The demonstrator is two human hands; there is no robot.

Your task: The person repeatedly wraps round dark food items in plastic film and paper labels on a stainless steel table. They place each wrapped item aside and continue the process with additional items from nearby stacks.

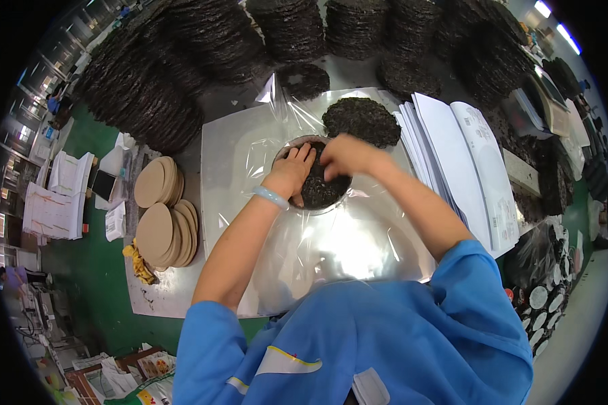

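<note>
Dark dried seaweed (329, 191) fills a round ring mould (329, 208) in front of me. My left hand (293, 174), with a pale bangle at the wrist, rests on the seaweed at the mould's left side, fingers spread and holding nothing. At the upper right of the mould is my right hand (352, 156), slightly blurred, with its fingers curled down; whether anything is between them cannot be told. Clear plastic film (263, 157) spreads around the mould over a shiny metal sheet (223, 152). Just behind my right hand lies a loose round seaweed disc (362, 119).
Tall stacks of round seaweed sheets (286, 30) line the back. Round cardboard discs (157, 235) are piled at left, beside a yellow cloth (141, 263). White plastic bags or sheets (451, 167) lie at right. Bundles with round ends (538, 297) sit lower right.
</note>
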